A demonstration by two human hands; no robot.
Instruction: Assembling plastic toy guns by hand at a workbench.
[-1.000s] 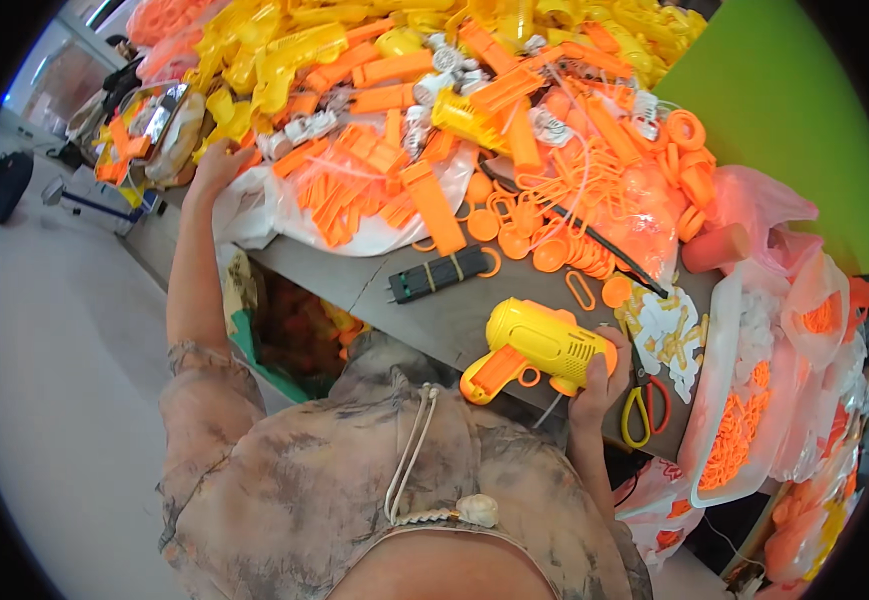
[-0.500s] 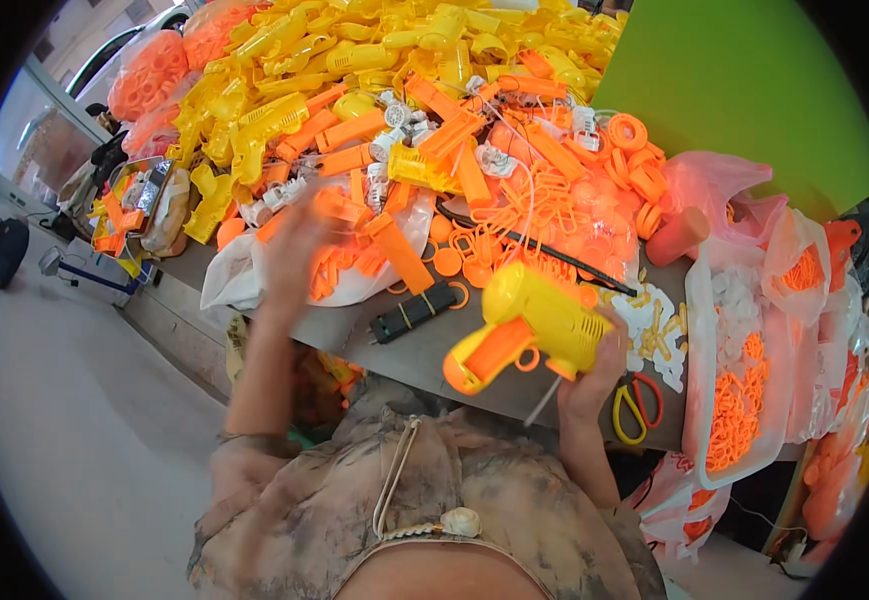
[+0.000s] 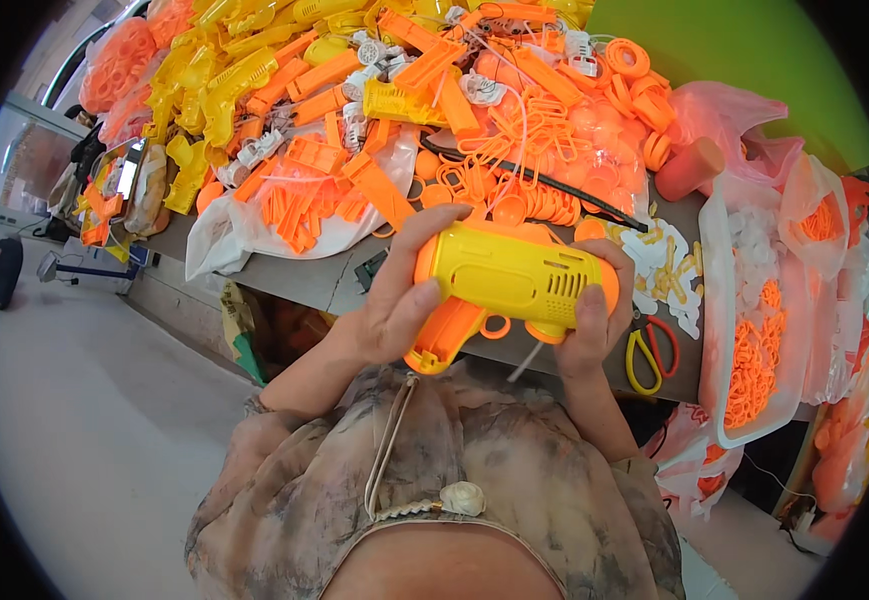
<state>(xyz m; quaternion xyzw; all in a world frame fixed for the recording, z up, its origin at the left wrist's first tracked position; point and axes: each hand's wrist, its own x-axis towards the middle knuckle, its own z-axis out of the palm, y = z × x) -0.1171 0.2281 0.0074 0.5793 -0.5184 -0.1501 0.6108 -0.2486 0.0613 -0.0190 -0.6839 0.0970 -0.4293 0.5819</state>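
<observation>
A yellow and orange plastic toy gun (image 3: 514,275) is held up level between both hands, over the front edge of the table. My left hand (image 3: 394,305) grips its rounded left end, with the thumb beside the top of the orange handle. Around the vented right end, my right hand (image 3: 597,320) is closed, its thumb pressed on the yellow side. An orange ring trigger (image 3: 495,327) shows below the body. From the underside a thin white tube (image 3: 524,362) sticks down. Part of a dark box (image 3: 369,270) lies behind my left hand, mostly hidden.
Orange parts (image 3: 394,190) and yellow shells (image 3: 239,85) are heaped across the back of the table. At the right lie scissors (image 3: 651,352) with yellow and red handles, beside a white bin (image 3: 711,330) of small orange pieces. A black rod (image 3: 564,190) crosses the heap.
My left hand has come back from the orange pile at the left and taken hold of the toy gun's left end. The toy gun has turned to lie more level, and the view has shifted slightly.
</observation>
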